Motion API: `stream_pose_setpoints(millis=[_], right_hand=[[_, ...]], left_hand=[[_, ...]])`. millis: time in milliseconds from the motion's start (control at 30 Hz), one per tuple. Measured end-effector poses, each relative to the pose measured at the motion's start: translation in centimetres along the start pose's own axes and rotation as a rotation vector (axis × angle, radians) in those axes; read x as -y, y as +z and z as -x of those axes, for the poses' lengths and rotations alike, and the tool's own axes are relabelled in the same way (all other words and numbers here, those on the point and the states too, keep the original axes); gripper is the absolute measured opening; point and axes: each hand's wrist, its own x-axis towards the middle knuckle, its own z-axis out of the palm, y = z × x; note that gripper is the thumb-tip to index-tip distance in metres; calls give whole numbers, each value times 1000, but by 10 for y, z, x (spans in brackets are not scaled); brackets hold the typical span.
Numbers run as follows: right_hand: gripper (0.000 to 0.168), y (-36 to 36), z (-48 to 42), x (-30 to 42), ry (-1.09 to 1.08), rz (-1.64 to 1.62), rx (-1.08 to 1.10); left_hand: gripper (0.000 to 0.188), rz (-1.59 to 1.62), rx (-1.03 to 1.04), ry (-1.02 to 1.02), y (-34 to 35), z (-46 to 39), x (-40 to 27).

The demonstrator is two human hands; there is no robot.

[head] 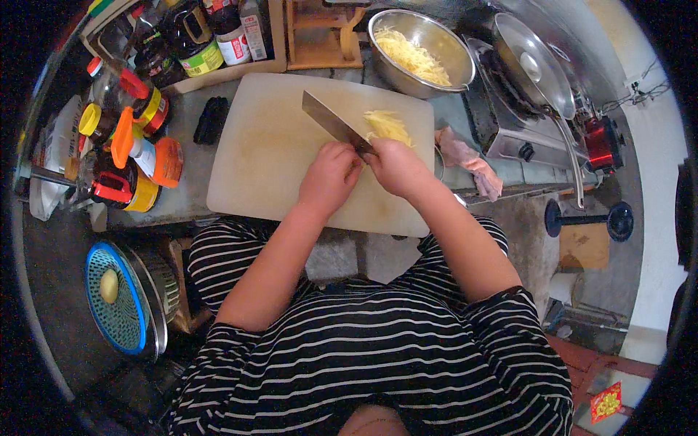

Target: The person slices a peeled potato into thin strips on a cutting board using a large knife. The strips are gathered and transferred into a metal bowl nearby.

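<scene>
My right hand point(393, 163) is closed around the handle of a cleaver point(334, 121), whose blade points up and left over a white plastic cutting board point(262, 141). Close beside the blade, my left hand point(331, 173) has its fingers bent toward the cleaver's lower end; whether it holds something is hidden. Pale yellow shreds, seemingly potato point(388, 127), lie on the board to the right of the cleaver. Behind the board's right corner, a steel bowl point(458, 54) holds more such shreds point(414, 57).
Bottles point(139, 163) crowd the counter at left, near a black object point(211, 120). A crumpled cloth point(469, 161) lies right of the board, by a gas stove point(523, 150) with a lidded pan point(537, 65). Below left, a blue-rimmed basket point(140, 305) holds a potato point(109, 286).
</scene>
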Motion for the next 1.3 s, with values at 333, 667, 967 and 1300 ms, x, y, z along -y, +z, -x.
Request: stream_pose_setpoints(millis=[333, 667, 967, 1300], right_hand=[[22, -33, 38, -1, 10, -9, 57], [21, 1, 0, -4, -1, -45, -8], [22, -29, 11, -8, -71, -264, -113], [21, -43, 21, -16, -11, -144, -49]], left_hand=[[14, -24, -43, -3, 5, 4, 2], [17, -6, -25, 19, 1, -1, -2], [20, -36, -19, 23, 1, 4, 3], [24, -84, -47, 3, -11, 13, -13]])
